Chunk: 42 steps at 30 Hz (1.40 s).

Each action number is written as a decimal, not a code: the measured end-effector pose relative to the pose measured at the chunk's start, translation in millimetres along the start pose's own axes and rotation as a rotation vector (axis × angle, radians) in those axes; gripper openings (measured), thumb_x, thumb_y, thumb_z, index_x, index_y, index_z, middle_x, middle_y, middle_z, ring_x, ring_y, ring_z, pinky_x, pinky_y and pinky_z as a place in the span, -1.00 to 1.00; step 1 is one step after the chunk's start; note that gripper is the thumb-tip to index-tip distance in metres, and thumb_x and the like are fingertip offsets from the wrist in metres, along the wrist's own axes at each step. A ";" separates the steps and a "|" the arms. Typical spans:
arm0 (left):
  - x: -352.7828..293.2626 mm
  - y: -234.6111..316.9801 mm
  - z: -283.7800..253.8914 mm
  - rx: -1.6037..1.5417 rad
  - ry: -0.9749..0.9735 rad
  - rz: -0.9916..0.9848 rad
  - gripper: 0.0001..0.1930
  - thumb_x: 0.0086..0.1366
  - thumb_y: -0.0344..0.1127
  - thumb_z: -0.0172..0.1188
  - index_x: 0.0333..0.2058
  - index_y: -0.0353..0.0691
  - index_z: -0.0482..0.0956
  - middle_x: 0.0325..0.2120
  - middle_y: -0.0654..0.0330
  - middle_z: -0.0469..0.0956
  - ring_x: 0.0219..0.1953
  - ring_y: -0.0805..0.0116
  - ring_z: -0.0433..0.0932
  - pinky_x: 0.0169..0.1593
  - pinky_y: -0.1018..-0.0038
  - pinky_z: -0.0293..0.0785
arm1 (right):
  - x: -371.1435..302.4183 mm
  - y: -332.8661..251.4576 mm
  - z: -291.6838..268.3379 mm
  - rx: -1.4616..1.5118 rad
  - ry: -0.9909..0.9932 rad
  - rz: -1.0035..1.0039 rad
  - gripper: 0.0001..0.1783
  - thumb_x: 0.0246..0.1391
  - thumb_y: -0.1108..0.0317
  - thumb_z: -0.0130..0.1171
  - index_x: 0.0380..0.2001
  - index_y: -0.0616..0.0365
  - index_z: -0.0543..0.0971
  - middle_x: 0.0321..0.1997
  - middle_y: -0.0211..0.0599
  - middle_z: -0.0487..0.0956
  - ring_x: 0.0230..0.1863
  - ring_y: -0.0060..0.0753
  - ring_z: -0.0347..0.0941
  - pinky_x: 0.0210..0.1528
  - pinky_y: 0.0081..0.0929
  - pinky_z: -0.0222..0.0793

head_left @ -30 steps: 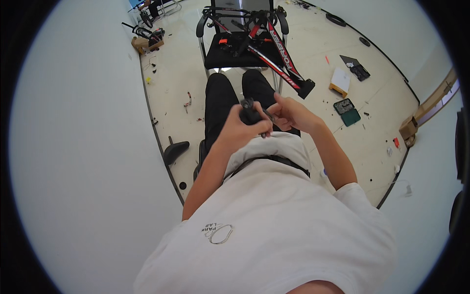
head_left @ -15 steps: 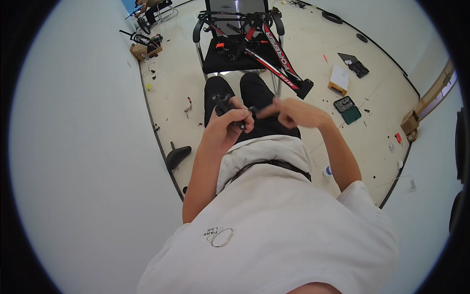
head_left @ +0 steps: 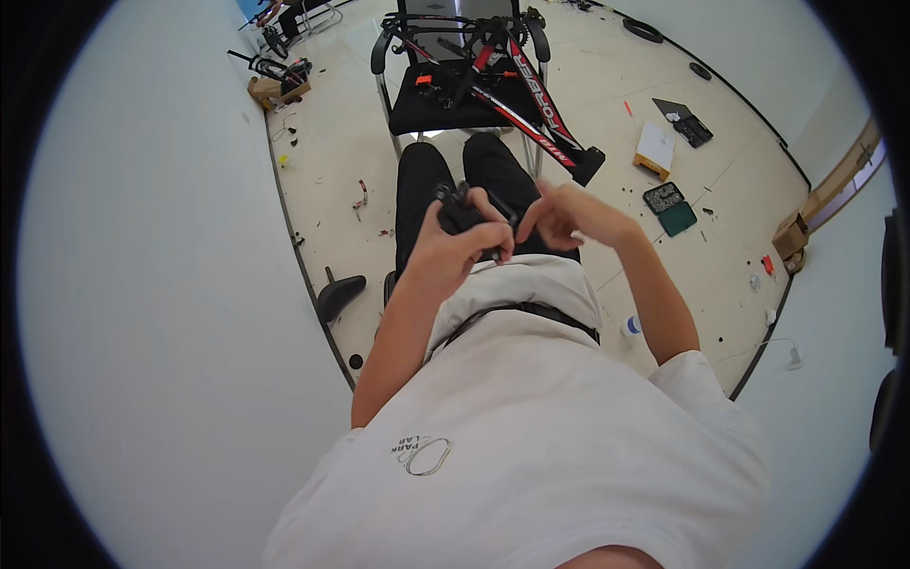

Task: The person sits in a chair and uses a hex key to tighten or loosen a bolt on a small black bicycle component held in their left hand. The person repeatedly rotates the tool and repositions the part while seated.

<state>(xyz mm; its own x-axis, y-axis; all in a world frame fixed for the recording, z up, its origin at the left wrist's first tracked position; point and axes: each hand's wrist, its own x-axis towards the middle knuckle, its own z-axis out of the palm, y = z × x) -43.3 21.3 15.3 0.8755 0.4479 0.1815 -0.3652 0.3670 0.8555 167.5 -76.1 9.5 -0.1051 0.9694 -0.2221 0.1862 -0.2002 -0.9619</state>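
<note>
Above my lap, my left hand [head_left: 453,254] is closed around a dark black part [head_left: 461,218]. Its shape looks like a small bicycle component, but the fingers cover much of it and I cannot make out its exact kind. Just to the right, my right hand [head_left: 586,216] is held with fingers bent and apart, the index finger pointing toward the black part. Nothing shows in that hand, and I cannot tell whether its fingertip touches the part. Ahead of my knees, a red, black and white bicycle frame [head_left: 547,114] lies across a black chair [head_left: 431,116].
To the left a bicycle saddle [head_left: 341,296] lies on the floor. An open green tool case [head_left: 677,219], a white-topped box [head_left: 654,150] and a black case [head_left: 695,131] lie on the right. A bottle [head_left: 631,326] stands near my right elbow. Another person [head_left: 292,17] sits at the far left.
My left hand has moved slightly right and turned the black part. My right hand's index finger, stretched out before, now bends downward beside it.
</note>
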 end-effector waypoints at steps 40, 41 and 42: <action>1.3 -13.6 -1.0 0.016 -0.019 -0.051 -0.86 0.08 -0.58 0.20 -0.51 -0.31 0.40 -0.58 0.17 0.44 -0.54 0.30 0.50 -0.47 0.42 0.40 | 19.6 -29.3 4.5 0.396 -0.031 -0.218 -0.29 0.34 -0.13 -0.30 -0.08 0.38 0.53 -0.80 -0.60 0.10 -0.77 -0.73 -0.11 -0.72 -0.65 -0.23; 2.7 -16.3 -4.2 -0.006 -0.001 -0.066 -0.86 0.07 -0.57 0.22 -0.51 -0.32 0.41 -0.58 0.14 0.46 -0.54 0.31 0.51 -0.46 0.43 0.41 | 18.3 -33.4 2.7 0.398 -0.077 -0.272 -0.28 0.34 -0.14 -0.32 -0.09 0.38 0.54 -0.81 -0.60 0.10 -0.77 -0.72 -0.12 -0.72 -0.65 -0.23; 4.9 -19.4 -8.3 -0.028 0.017 -0.081 -0.86 0.06 -0.56 0.24 -0.51 -0.33 0.42 -0.58 0.12 0.48 -0.54 0.31 0.51 -0.45 0.43 0.41 | 16.2 -38.0 0.8 0.400 -0.122 -0.326 -0.27 0.34 -0.15 -0.34 -0.09 0.38 0.54 -0.81 -0.60 0.09 -0.77 -0.71 -0.13 -0.72 -0.64 -0.24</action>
<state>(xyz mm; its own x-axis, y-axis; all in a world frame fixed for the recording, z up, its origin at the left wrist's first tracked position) -34.6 23.2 -4.5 0.8973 0.4290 0.1037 -0.3019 0.4251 0.8533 157.9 -52.9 42.3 -0.2131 0.9714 0.1046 -0.2599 0.0468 -0.9645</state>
